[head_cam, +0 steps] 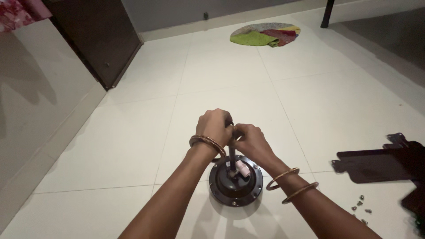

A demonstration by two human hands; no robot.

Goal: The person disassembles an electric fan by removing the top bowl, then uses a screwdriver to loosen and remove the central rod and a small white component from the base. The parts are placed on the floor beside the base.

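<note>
We're looking down at our 2 hands, meeting over a round dark motor housing [236, 186] that sits flat on the white tiled floor [133, 146]. A thin dark rod [231, 148] rises upright from the housing's centre, and that's where the action is. Our left hand [214, 127] has its fingers curled closed around the top of the rod. Our right hand [250, 140] presses in from the other side, fingertips pinched together on something small at the rod; what exactly they pinch we cannot tell. The 2 hands touch each other there. A small pinkish-white piece [241, 167] shows at the rod's foot, inside the housing. Bangles [208, 142] ring our left wrist, and 2 more circle the right forearm. Off to the right lie dark flat blades [380, 163], with a scatter of small screws [361, 207] near them. Far back, a colourful round mat [264, 34] lies by the wall.
</note>
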